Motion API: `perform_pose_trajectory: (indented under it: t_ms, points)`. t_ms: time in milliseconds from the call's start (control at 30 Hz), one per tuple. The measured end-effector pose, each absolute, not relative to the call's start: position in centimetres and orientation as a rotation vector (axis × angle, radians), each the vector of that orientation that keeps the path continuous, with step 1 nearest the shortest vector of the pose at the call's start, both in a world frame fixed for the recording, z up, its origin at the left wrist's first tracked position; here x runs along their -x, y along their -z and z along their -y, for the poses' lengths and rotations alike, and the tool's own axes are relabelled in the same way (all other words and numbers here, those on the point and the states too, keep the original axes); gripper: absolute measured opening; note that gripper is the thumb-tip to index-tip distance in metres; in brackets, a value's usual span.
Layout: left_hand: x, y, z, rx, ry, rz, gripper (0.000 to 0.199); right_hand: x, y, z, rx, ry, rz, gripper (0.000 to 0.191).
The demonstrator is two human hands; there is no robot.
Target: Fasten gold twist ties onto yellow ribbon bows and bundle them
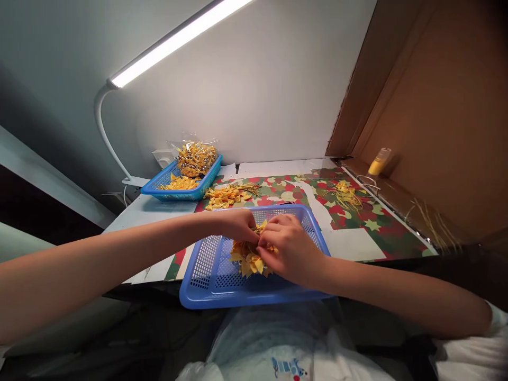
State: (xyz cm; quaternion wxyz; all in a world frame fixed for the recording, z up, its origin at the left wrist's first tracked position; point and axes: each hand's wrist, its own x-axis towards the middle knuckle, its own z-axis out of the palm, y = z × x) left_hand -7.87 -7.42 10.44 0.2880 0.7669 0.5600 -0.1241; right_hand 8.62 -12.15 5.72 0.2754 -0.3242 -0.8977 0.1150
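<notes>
Over a blue plastic basket (204, 296) at the table's front edge, my two hands meet at a bundle of yellow bows (251, 260) with thin gold ties. The fingers of my left hand (240, 225) are closed at the upper part of the bundle, around the gold ties. My right hand (289, 243) pinches at the bundle from the right, its fingertips touching those of the left. What lies exactly between the fingertips is hidden. The bows fan out below my hands, inside the basket.
Behind lie a pile of yellow bows (226, 197) and a smaller bunch (346, 193) on camouflage-patterned paper (278, 188). A second blue basket (174, 196) holds bows and a filled clear bag (196, 159). A lamp (182, 34) hangs above; a yellow container (379, 163) stands right.
</notes>
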Motion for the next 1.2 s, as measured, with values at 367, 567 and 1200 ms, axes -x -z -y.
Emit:
perform_pose_trajectory:
  t_ms: [367,567,1200]
  points:
    - [9.8,-7.3,8.4,-1.435,-0.290,-1.310,0.031,-8.9,-5.5,11.0,1.120,-0.287,2.355,0.014]
    - [9.5,-6.9,9.2,-1.278,-0.386,-1.270,0.028,-9.1,-5.7,10.9,1.187,-0.290,2.341,0.013]
    - [9.0,-7.0,9.8,-1.173,-0.467,-1.370,0.019,-9.3,-5.7,10.7,1.150,-0.423,2.283,0.015]
